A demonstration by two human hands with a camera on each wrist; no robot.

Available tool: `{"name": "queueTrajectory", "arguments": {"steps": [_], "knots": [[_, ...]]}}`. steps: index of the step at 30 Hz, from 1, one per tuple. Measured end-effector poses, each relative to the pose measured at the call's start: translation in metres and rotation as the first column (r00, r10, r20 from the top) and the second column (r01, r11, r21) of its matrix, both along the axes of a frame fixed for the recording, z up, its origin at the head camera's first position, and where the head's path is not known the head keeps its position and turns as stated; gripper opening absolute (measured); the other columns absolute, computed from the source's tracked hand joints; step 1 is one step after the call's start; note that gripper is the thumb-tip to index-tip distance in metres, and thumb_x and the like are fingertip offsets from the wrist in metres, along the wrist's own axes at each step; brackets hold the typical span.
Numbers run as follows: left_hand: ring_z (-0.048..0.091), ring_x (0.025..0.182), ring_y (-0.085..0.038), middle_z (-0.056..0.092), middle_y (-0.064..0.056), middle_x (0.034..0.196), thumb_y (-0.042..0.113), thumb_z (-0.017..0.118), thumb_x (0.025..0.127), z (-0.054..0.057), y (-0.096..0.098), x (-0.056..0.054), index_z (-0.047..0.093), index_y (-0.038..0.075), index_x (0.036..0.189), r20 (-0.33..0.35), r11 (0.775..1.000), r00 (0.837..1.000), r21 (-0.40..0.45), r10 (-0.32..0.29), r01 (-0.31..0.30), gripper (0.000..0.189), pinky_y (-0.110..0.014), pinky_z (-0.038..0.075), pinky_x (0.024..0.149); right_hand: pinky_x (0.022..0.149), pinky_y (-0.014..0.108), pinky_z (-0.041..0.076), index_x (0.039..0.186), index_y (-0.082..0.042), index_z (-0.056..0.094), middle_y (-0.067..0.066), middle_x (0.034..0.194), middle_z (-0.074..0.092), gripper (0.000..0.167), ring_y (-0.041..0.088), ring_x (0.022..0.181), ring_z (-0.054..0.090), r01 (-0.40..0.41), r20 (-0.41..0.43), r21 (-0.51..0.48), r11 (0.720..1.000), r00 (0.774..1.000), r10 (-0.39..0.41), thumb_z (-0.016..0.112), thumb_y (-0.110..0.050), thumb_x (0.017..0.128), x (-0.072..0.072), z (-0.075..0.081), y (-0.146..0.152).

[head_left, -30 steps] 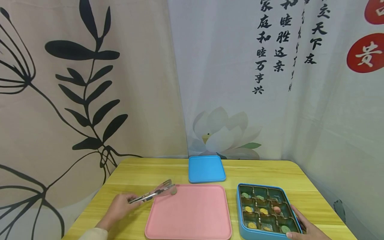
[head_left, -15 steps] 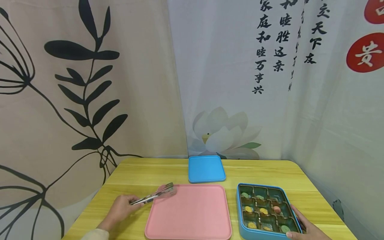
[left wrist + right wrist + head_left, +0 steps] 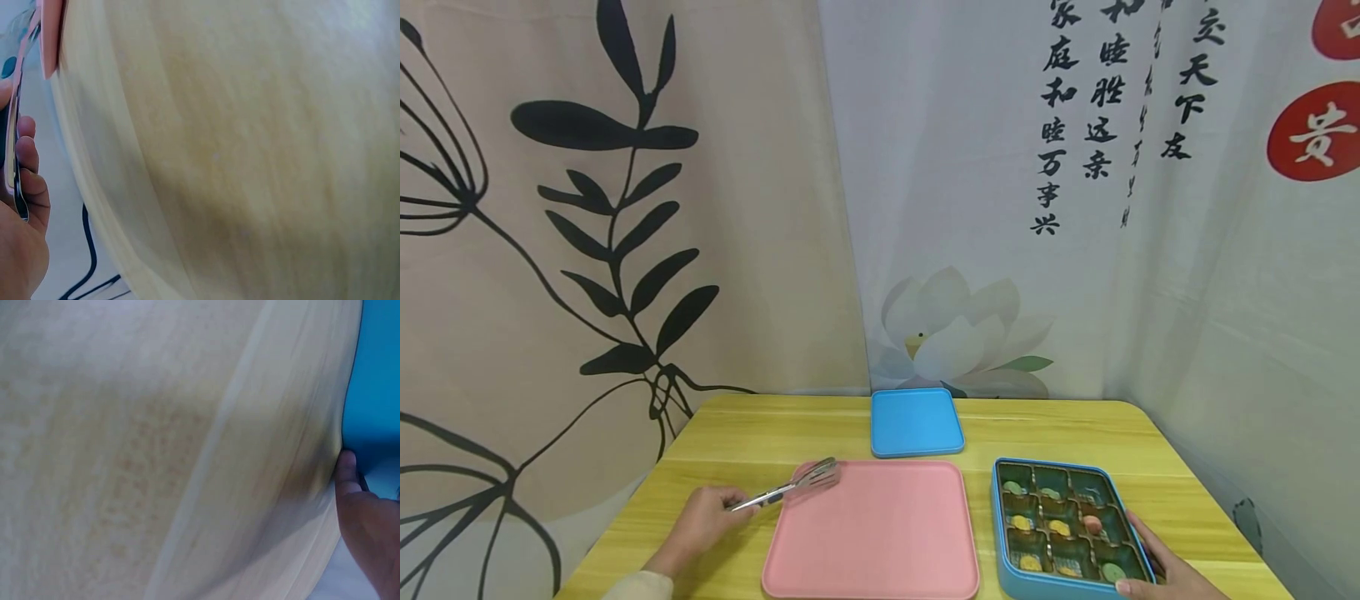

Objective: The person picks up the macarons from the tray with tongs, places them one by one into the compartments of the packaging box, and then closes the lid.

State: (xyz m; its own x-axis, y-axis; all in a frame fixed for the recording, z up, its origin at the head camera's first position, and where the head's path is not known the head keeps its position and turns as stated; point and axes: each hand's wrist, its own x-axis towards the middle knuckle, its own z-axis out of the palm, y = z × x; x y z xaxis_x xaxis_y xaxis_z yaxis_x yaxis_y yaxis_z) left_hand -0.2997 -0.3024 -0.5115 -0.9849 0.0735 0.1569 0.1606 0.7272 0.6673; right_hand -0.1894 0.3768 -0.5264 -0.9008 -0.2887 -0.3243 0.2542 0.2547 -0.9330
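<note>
My left hand (image 3: 706,518) holds a pair of metal tongs (image 3: 797,484) by the handles. Their slotted head lies over the far left corner of the pink tray (image 3: 876,533), and what is beneath it is hidden. Fingers curl round the tongs' handles (image 3: 17,119) in the left wrist view. On the right, my right hand (image 3: 1168,567) grips the near right corner of a blue box (image 3: 1037,585), thumb at the front rim and fingers along the side. Its dark divided insert (image 3: 1070,550) has small yellow, green and pink round pieces in several compartments.
A small blue tray (image 3: 917,423) lies at the back of the wooden table (image 3: 760,425), behind the pink tray. Printed curtains (image 3: 760,208) hang right behind the table. Dark cables (image 3: 90,247) hang beyond the table edge in the left wrist view.
The tongs' head has turned and lowered slightly over the tray corner. A small greenish piece visible at its tip a second ago no longer shows. The right hand and box have stayed still.
</note>
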Motion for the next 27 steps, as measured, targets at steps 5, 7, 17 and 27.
{"name": "queueTrajectory", "arguments": {"steps": [5,7,17,27], "knots": [[0.048,0.061,-0.012,0.059,0.005,0.066,0.017,0.082,0.08,0.002,0.003,0.0,0.074,0.015,0.081,0.021,1.0,1.0,0.01,0.021,-0.021,0.008,-0.024,0.041,0.054,0.094,0.061,0.043,0.148,-0.001,-0.029,0.05,0.142,-0.013,0.092,0.058,0.122,0.04,0.0,0.01,-0.016,1.0,1.0,0.0,0.049,-0.025,0.105,0.0,-0.002,0.001],[0.048,0.061,-0.012,0.06,0.005,0.067,0.018,0.082,0.08,0.003,0.005,-0.001,0.074,0.015,0.081,0.02,1.0,1.0,0.017,0.02,-0.021,0.008,-0.024,0.04,0.054,0.094,0.06,0.044,0.148,-0.001,-0.029,0.05,0.143,-0.013,0.092,0.056,0.121,0.042,0.003,0.014,-0.024,1.0,1.0,-0.003,0.049,-0.025,0.105,0.0,-0.001,0.001],[0.048,0.063,-0.013,0.062,0.006,0.07,0.02,0.082,0.081,0.009,0.018,-0.008,0.075,0.016,0.082,0.012,0.999,1.0,0.038,0.003,-0.003,0.008,-0.024,0.04,0.055,0.095,0.064,0.041,0.147,0.0,-0.029,0.05,0.142,-0.014,0.092,0.065,0.124,0.031,0.002,0.006,0.009,1.0,1.0,-0.002,0.048,-0.027,0.106,-0.001,0.0,0.0],[0.052,0.066,-0.013,0.066,0.006,0.073,0.024,0.081,0.082,0.015,0.042,-0.014,0.075,0.015,0.084,-0.001,0.997,0.999,0.072,-0.041,0.04,0.012,-0.025,0.044,0.057,0.094,0.062,0.042,0.147,-0.003,-0.031,0.05,0.143,-0.013,0.093,0.059,0.122,0.039,0.01,0.03,-0.036,0.999,1.0,-0.009,0.048,-0.026,0.105,-0.001,-0.001,0.0]]}}
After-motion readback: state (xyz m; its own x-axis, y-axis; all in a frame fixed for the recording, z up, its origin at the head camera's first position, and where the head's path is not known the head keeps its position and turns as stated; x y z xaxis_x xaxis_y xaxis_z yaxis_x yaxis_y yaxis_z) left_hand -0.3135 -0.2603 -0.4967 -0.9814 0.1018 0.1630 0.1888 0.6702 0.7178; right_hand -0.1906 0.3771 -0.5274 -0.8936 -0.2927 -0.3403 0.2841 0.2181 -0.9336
